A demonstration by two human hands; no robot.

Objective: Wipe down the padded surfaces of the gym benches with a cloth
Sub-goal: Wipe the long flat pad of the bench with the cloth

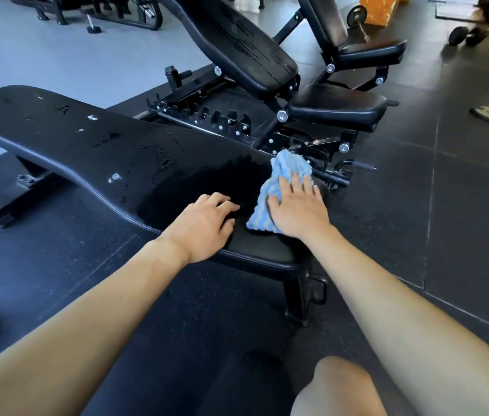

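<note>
R hand [297,210] flat on cloth [279,181] at near end of bench [57,136]; L hand [204,226] rests beside, fingers loosely bent. Wet pad runs away up-left, so the wipe should go that way.

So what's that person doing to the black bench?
A person is wiping the flat bench with a blue striped cloth. The right hand presses flat on the cloth near the bench's close end, and the left hand rests on the padding beside it. Farther along the pad there are wet drops and white specks not yet wiped. A tilted bench behind also looks streaky.
</note>
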